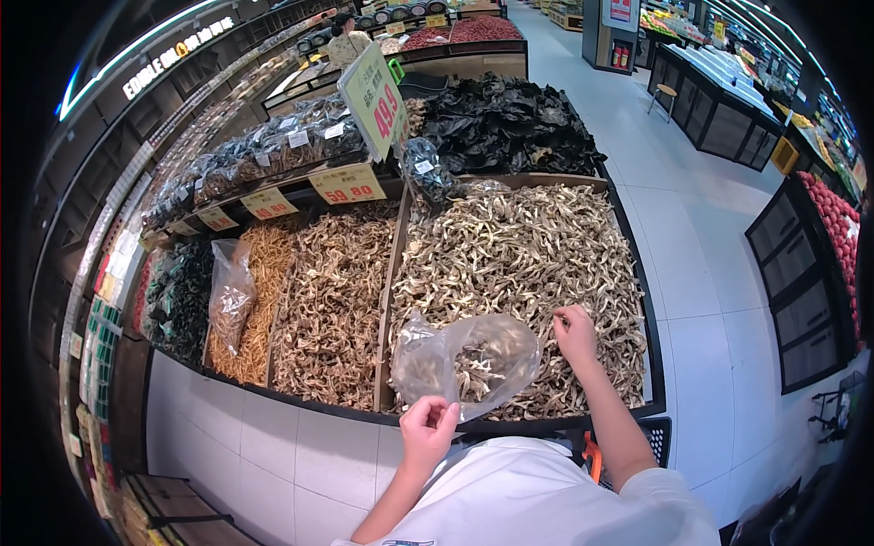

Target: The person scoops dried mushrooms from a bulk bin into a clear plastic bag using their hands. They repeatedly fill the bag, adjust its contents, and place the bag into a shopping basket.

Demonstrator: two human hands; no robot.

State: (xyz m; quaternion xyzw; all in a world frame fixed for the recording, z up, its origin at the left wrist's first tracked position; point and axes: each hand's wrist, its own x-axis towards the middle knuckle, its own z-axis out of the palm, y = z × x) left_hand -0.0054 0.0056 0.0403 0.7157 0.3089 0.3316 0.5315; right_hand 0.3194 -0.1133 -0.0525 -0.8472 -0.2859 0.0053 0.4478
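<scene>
My left hand (430,423) grips the near rim of a clear plastic bag (491,392), which lies over the front of the large bin with its mouth spread. Dried mushroom strips (478,372) show in the bag's mouth. To the right of the bag, my right hand (575,331) is over the pale dried mushroom strips (519,252) of the same bin. Its fingers are bent, with a small dark piece at their tips; whether they hold it I cannot tell.
Left of a wooden divider (392,293) lie browner dried strips (334,300). Beyond stand a price sign (375,102) and a heap of black dried goods (505,126). A basket (657,440) with an orange part touches the bin's front right. A person (348,44) stands far back.
</scene>
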